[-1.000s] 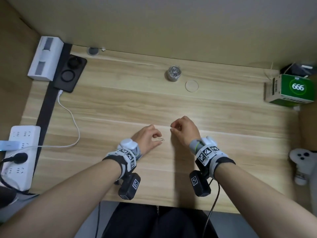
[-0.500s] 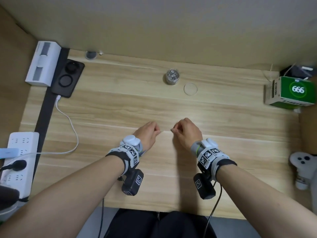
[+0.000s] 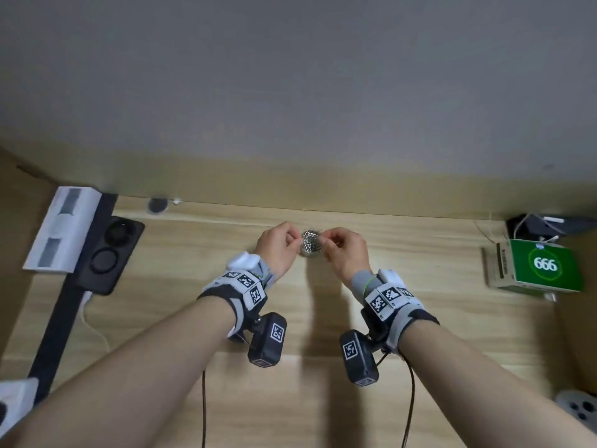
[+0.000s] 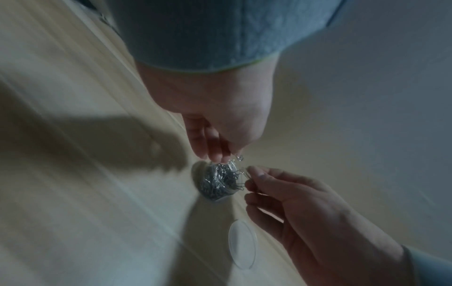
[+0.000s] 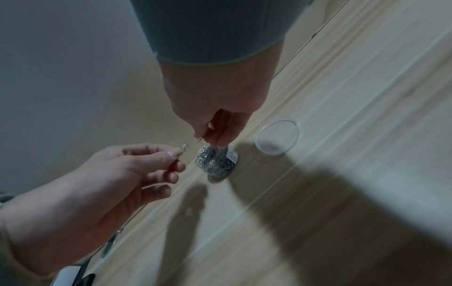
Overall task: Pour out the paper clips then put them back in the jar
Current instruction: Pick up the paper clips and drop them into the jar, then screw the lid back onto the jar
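Your head camera looks steeply down at the desk [image 3: 420, 318] from above. Your 2 wrist cameras look along each hand, close up; all 3 views share the jar [image 3: 311, 245].

Bare forearms. Each wrist: grey-and-black wrist strap [image 3: 240, 292] with black-and-white square markers, white block on top, black camera module [image 3: 267, 339] hung beneath, thin dark cable [image 3: 409, 399] trailing toward 6 o'clock.

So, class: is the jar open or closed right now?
Open. The jar stands upright with paper clips heaped at its mouth, and its clear lid lies apart on the desk.
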Demonstrator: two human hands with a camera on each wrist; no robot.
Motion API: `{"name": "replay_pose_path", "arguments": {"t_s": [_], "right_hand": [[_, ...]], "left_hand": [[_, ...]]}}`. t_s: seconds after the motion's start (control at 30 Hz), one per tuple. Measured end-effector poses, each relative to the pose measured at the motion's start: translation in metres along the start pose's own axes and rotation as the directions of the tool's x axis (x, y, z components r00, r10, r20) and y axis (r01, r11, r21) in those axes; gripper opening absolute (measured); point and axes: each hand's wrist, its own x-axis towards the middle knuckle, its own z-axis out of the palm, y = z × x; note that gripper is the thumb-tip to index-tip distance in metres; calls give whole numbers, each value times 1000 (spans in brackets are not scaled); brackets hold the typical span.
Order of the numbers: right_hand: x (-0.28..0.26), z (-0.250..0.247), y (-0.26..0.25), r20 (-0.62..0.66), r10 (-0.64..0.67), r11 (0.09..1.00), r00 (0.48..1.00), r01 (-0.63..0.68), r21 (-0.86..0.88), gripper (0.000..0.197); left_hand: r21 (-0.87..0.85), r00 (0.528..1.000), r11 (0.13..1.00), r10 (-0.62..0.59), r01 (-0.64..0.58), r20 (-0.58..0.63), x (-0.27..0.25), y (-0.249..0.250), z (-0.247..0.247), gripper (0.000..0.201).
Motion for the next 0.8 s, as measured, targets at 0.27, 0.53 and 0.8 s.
{"name": "replay_pose_path", "arguments": {"t_s": [0.27, 0.53, 0.8], "right_hand": [[16, 1, 23, -73, 54, 998, 996, -52, 38, 11], [16, 7, 30, -35, 135, 979, 990, -127, 161, 12], [25, 16, 39, 2, 152, 946, 988, -146, 291, 11]], "left_hand": [[-9, 1000, 1000, -19, 19, -3, 19, -14, 19, 10], [-201, 989, 969, -148, 146, 6, 18, -23, 24, 7], [-348, 968, 904, -245, 249, 57, 29, -29, 36, 12]]}}
